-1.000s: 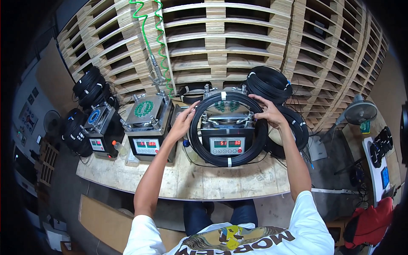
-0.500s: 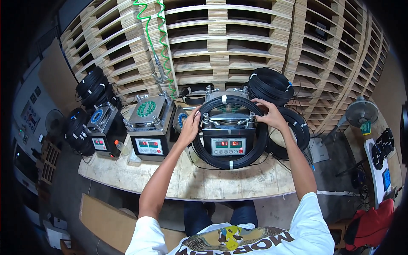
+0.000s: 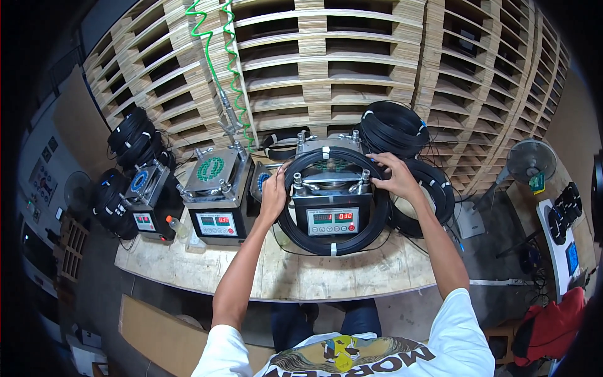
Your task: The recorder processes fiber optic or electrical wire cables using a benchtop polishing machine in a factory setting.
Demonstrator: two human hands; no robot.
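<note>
A large coil of thin black cable (image 3: 359, 244), bound with white ties, stands nearly upright between my hands. Through its ring shows a metal-topped bench machine (image 3: 301, 212) with red digits on its front panel. My left hand (image 3: 274, 195) is closed on the coil's left side, its fingertips partly hidden. On the upper right of the ring, my right hand (image 3: 396, 177) grips with bent fingers and thumb. Part of the machine's top, with a round green pattern, is hidden by the coil.
Two similar machines, one with a green-patterned top (image 3: 211, 168) and one with a blue ring (image 3: 139, 181), stand left. A bottle (image 3: 176, 226) sits between them. More black coils (image 3: 392, 129) lie behind right, and others (image 3: 130, 135) far left. Wooden pallets (image 3: 352, 56) rise behind the table (image 3: 201, 267).
The view has shifted slightly. Both hands keep their hold on the coil, which stays in nearly the same place before the machine. Red digits on the panels have changed.
</note>
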